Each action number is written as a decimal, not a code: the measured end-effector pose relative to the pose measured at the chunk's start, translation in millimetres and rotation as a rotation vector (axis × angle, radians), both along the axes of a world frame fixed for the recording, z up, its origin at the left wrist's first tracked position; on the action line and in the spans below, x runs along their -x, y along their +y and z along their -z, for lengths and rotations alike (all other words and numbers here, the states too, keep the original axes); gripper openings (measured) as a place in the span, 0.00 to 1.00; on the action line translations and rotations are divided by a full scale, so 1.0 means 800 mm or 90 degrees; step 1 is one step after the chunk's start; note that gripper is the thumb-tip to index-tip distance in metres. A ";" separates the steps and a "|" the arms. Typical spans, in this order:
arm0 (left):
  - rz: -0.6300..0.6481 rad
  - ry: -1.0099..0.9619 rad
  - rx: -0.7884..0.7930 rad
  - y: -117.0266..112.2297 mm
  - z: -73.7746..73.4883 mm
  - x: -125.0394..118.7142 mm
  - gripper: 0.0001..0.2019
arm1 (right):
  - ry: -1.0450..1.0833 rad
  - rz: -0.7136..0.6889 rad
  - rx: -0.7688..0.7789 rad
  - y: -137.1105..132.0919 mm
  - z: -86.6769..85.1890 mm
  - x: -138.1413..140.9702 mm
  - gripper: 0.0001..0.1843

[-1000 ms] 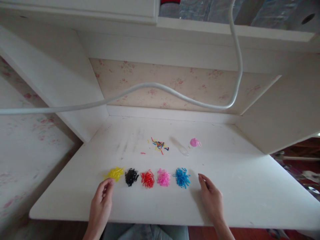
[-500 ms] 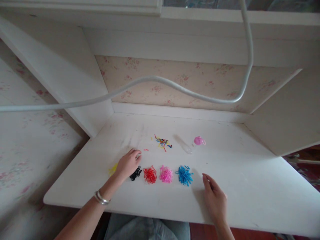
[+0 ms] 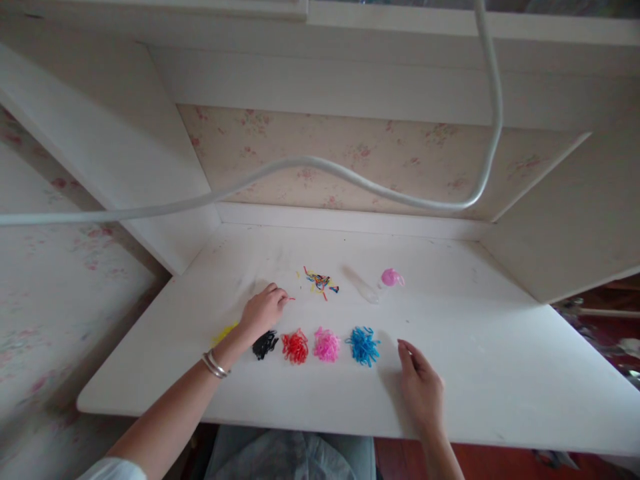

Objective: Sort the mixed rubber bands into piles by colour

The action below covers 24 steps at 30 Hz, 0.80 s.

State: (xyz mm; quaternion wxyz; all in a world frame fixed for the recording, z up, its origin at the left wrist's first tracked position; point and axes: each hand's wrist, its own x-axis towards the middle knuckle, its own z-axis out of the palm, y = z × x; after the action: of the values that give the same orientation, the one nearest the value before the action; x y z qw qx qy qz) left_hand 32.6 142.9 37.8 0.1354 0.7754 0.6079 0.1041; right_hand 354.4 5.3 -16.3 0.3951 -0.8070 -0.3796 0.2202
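On the white desk [image 3: 500, 373] lie sorted piles of small rubber bands in a row: yellow [image 3: 223, 332], black [image 3: 265, 344], red [image 3: 295, 347], pink [image 3: 327, 345] and blue [image 3: 364, 345]. My left hand [image 3: 263, 311] reaches past the black pile, fingers curled and pinching at a single red band [image 3: 290, 299]. A small mixed-colour heap [image 3: 321, 283] lies just beyond it. My right hand [image 3: 423, 390] rests on the desk right of the blue pile, fingers loosely together, holding nothing that I can see.
A clear plastic bottle [image 3: 365, 288] lies on its side near a pink cap [image 3: 391, 277] behind the piles. A white cable [image 3: 320, 167] hangs across the view above the desk. White shelf walls stand at both sides and above.
My left hand moved forward from the desk's front edge, over the yellow and black piles, to the lone red band. My right hand stayed in place.
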 end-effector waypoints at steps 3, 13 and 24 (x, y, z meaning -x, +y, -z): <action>0.039 -0.039 0.019 -0.033 -0.012 -0.005 0.11 | 0.003 0.001 0.010 0.000 -0.002 0.000 0.28; 0.082 -0.052 0.082 -0.091 -0.005 -0.012 0.12 | 0.000 0.004 0.023 0.000 -0.004 0.003 0.29; -0.032 -0.343 0.011 -0.114 -0.010 0.021 0.11 | 0.033 -0.007 -0.007 0.007 -0.004 0.000 0.29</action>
State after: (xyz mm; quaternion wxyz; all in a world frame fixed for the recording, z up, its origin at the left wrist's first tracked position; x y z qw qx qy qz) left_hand 15.8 51.4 46.1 0.2964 0.7031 0.5700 0.3048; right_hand 354.2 10.9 -13.0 0.4078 -0.7969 -0.3748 0.2411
